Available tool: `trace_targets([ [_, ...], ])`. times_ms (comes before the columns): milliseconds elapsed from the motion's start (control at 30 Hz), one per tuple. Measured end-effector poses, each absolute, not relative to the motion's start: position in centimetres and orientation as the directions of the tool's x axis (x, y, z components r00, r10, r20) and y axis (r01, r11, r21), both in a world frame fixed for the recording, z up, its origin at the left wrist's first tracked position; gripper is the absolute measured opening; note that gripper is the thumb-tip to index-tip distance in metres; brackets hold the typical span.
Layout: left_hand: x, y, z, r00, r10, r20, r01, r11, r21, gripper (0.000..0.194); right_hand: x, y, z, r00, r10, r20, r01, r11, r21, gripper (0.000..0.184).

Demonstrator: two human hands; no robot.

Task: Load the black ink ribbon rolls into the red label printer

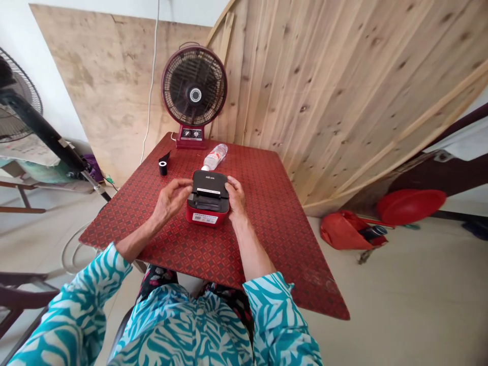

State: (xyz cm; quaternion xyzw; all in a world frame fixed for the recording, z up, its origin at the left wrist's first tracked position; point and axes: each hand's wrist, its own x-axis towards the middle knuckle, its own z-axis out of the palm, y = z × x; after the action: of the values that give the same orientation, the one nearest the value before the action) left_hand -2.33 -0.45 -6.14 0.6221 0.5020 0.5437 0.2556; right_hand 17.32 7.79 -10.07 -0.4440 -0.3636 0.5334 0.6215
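A small red and black label printer (202, 217) stands on the patterned red table in front of me. Its black lid (210, 182) appears tilted up, with a white strip along the lower edge; whatever is inside is hard to make out. My left hand (170, 201) has its fingertips bent against the lid's left edge. At the opposite side, my right hand (237, 199) grips the lid's right edge between thumb and fingers. A black ribbon roll (163, 169) with a white core lies beyond my left hand, its loose end trailing back.
Behind the printer a clear plastic bottle (215, 156) lies on its side. A dark red fan (195, 94) stands at the back of the table (278, 218). To the right on the floor are an orange-red bag (339, 231) and a red basin (412, 206). A standing fan's pole (63, 142) is at left.
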Motion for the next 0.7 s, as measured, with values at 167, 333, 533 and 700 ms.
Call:
trace_targets([
  [167,-1.8,4.2,-6.8,-0.182,0.983,-0.017,-0.071,0.004,0.997,0.06,17.1,7.5,-10.0,0.169,0.985,-0.02,-0.344,0.04,-0.938,0.041],
  [333,-1.8,4.6,-7.3,-0.046,0.995,-0.093,-0.233,0.079,0.969,0.067,17.2,7.3,-10.2,0.151,0.988,0.017,-0.313,0.064,-0.948,0.045],
  [533,-1.6,4.6,-8.2,-0.009,1.0,0.004,-0.209,-0.006,0.978,0.067,17.1,7.2,-10.2,0.151,0.988,0.029,-0.286,0.072,-0.956,0.047],
  [700,-0.9,3.6,-9.6,-0.03,0.998,0.048,-0.282,-0.055,0.958,0.068,17.0,6.6,-11.7,0.195,0.978,0.068,-0.195,0.106,-0.975,0.047],
])
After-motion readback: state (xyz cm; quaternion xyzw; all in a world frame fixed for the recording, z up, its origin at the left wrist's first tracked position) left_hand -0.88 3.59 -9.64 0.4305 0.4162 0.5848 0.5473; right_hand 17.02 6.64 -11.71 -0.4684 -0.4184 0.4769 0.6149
